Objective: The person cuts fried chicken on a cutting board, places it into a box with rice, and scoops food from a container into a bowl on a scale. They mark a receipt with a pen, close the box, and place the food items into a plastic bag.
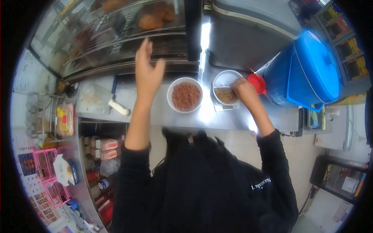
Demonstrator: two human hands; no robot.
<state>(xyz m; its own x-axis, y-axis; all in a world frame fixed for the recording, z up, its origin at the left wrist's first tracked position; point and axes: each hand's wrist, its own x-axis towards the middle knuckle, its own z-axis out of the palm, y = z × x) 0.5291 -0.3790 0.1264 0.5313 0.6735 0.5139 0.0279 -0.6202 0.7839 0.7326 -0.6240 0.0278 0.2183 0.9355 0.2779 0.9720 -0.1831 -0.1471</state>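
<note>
My left hand (149,73) is raised, fingers stretched and thumb apart, in front of the glass display cabinet; it holds nothing. Fingers curled, my right hand (244,90) reaches over the right side of a small white bowl (226,74). Brown, crumbly contents (225,96) lie in that bowl, which rests on a flat pale base. Whether the fingers pinch the contents or something else is hidden. Between my arms stands a larger white bowl (169,97) filled with reddish-brown bits (186,96). A red cup (256,82) sits just behind my right hand.
A blue lidded bucket (311,70) stands tilted-looking at the right of the steel counter (248,118). At left lies a white-handled tool (119,107). The display cabinet (128,42) with fried food borders the back left. Striped boxes (107,145) sit on a shelf below.
</note>
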